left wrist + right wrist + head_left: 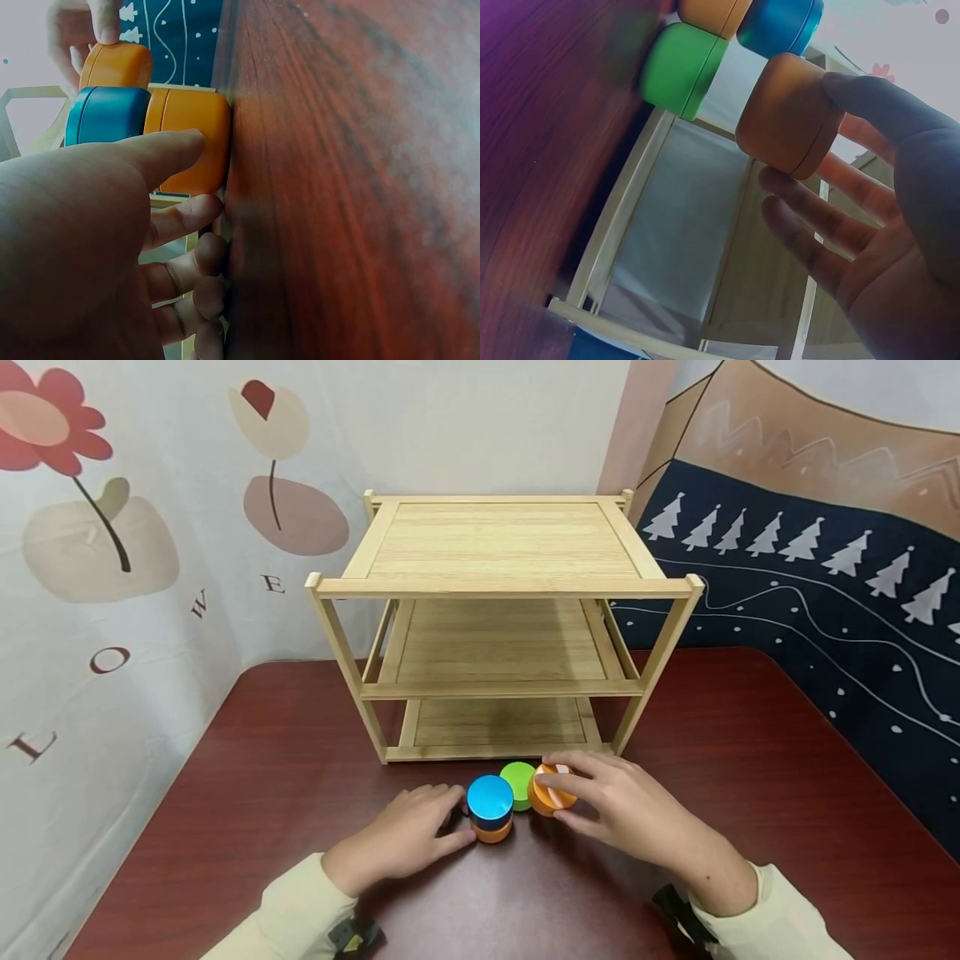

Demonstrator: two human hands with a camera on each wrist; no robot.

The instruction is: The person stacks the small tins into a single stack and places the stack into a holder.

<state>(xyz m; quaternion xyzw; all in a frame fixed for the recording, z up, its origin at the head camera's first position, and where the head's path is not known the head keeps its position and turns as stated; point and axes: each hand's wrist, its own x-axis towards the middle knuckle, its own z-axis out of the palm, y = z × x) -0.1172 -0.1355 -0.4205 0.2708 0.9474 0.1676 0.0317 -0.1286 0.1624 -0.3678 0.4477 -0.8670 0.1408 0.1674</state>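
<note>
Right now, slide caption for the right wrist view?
Right fingers hold orange jar near green jar and blue jar.

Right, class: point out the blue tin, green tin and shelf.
Blue tin [491, 799], head view: the lid's top.
Green tin [679, 69], right wrist view: the body's side.
Shelf [498, 637], head view: the middle board.

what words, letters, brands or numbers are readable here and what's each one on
"L" on the flowered wall cloth
"O" on the same cloth
"W" on the same cloth
"E" on the same cloth
No lettering is readable on the blue container, green container, lower orange container or held orange container.
The yellow mark on the black wristband is too small to make out.
</note>
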